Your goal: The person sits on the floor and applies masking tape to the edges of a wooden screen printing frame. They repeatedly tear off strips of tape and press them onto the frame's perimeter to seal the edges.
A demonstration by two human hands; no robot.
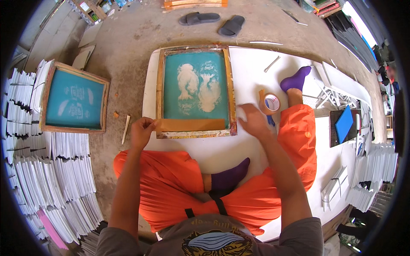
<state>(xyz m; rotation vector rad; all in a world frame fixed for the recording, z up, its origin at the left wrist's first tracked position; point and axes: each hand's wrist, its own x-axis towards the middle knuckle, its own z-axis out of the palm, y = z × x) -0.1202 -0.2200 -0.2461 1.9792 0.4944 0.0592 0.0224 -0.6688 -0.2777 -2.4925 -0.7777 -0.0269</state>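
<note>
A wood-framed printing screen (232, 85) with teal mesh and two pale figures lies flat on a white board in front of me. A strip of brown packing tape (192, 125) runs along the near edge of its mesh. At the strip's left end, my left hand (144, 131) pinches the tape with thumb and fingers. My right hand (255, 121) is just right of the frame's near right corner, fingers curled and slightly blurred. A pale patch shows between those fingers; what it is I cannot make out. Beyond that hand stands a roll of brown tape (270, 102).
To the left, a second teal screen (75, 130) leans on stacks of white sheets (64, 170). My legs in orange trousers (171, 175) fold around the white board (252, 64). A blue flat piece (344, 123) lies at right. Dark slippers (199, 18) sit on the floor beyond.
</note>
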